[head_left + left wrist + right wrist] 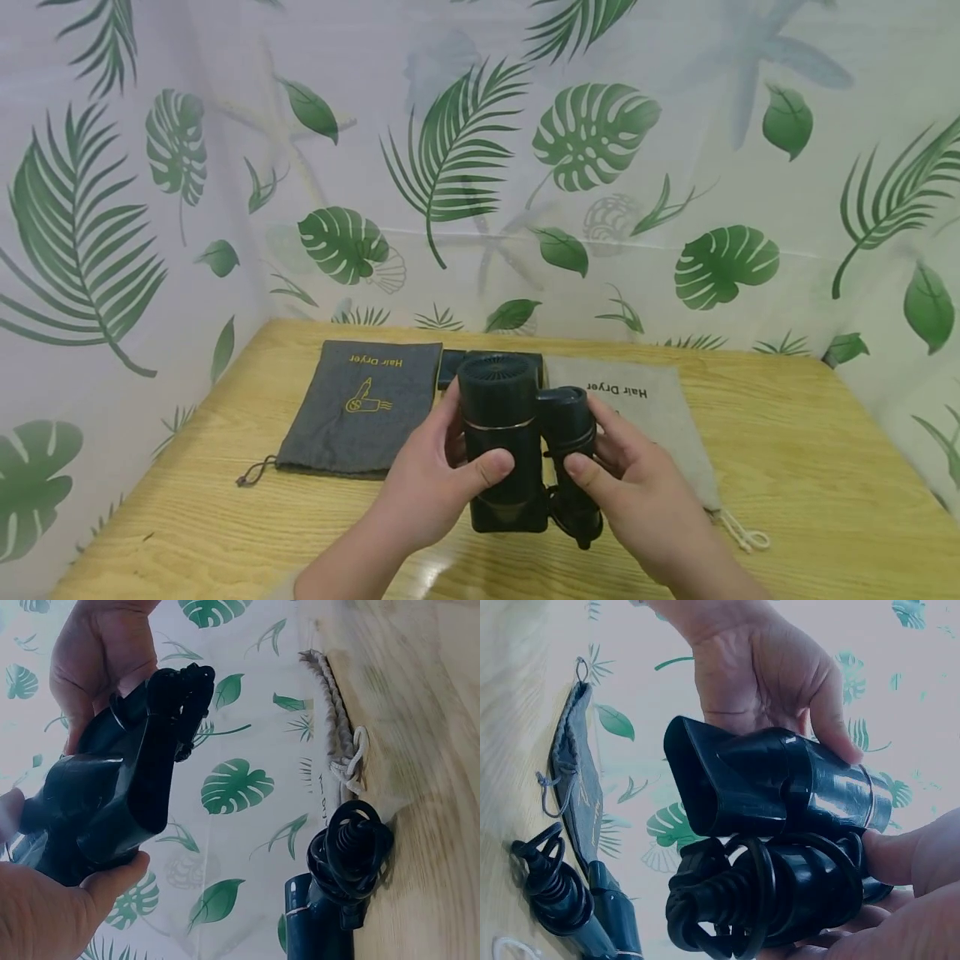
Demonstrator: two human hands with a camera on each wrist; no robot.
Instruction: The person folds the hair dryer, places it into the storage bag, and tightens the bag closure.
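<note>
Both hands hold up a dark hair dryer (508, 475), its round vented end tilted toward the camera. My left hand (431, 479) grips the barrel, thumb along its near side. On the other side, my right hand (641, 487) grips the handle (567, 423) with the black cord (769, 900) wound about it. A flat, wide nozzle (694, 780) shows at the barrel's far end in the right wrist view. Behind the held one, a second hair dryer (453, 363) lies on the table, partly hidden; its coiled cord (351, 847) shows in the left wrist view.
A dark grey drawstring bag (352, 437) printed "Hair Dryer" lies flat on the wooden table (810, 492), at the left. At the right lies a beige drawstring bag (678, 417), partly behind my right hand. A leaf-patterned curtain (480, 208) rises behind the table.
</note>
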